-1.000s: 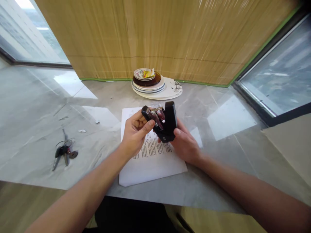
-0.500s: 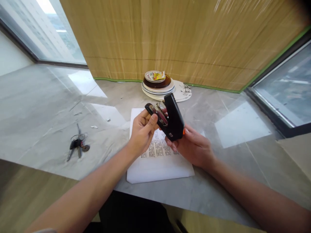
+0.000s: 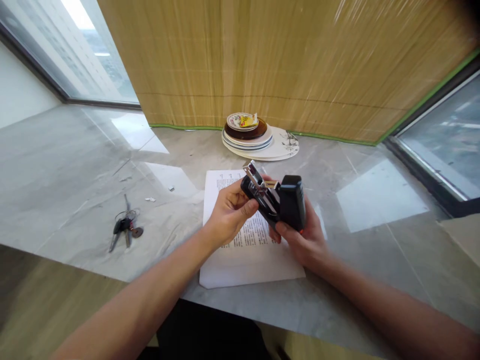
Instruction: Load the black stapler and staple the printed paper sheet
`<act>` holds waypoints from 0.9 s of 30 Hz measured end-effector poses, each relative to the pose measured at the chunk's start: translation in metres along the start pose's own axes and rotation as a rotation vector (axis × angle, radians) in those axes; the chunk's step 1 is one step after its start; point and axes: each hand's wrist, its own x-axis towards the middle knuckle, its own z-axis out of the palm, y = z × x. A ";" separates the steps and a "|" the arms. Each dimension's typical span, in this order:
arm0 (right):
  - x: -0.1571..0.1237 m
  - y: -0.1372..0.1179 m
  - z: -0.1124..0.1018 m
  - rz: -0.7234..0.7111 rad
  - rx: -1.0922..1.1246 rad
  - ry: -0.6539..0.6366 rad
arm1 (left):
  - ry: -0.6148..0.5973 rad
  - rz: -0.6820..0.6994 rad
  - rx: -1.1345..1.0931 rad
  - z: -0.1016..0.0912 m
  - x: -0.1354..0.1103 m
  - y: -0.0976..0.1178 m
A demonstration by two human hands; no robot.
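Note:
A black stapler (image 3: pixel 293 202) is held between both hands above the printed paper (image 3: pixel 255 265). Its jaws are spread apart, and a shiny metal tray sticks out at its upper left end. My left hand (image 3: pixel 232 212) is closed on that end, the thumb along its near side. Around the thicker right end my right hand (image 3: pixel 305 237) is wrapped, its thumb near the bottom. The paper lies flat on the grey counter, its print partly covered by hands and stapler.
A bunch of keys (image 3: pixel 125 227) lies on the counter (image 3: pixel 75 200) to the left, with small white scraps (image 3: pixel 150 199) near it. Stacked plates (image 3: pixel 247 142) with a yellow packet (image 3: pixel 248 121) on top stand at the back, before a bamboo blind (image 3: pixel 262 60). Windows flank both sides.
The stapler has been tipped and lowered slightly to the right. Its metal tray now protrudes past the left end. Both hands still hold it, and the view has shifted a little.

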 end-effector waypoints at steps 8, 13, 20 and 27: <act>-0.001 -0.026 -0.003 -0.427 -0.509 0.098 | 0.121 0.040 0.129 -0.002 -0.002 0.002; -0.004 -0.027 -0.002 -0.416 -0.505 0.108 | 0.142 0.033 0.184 -0.005 -0.003 -0.002; -0.007 -0.035 -0.001 -0.414 -0.531 0.134 | 0.174 0.026 0.200 -0.006 -0.004 -0.001; -0.007 -0.037 0.000 -0.449 -0.581 0.164 | 0.252 0.070 0.121 -0.002 0.004 0.009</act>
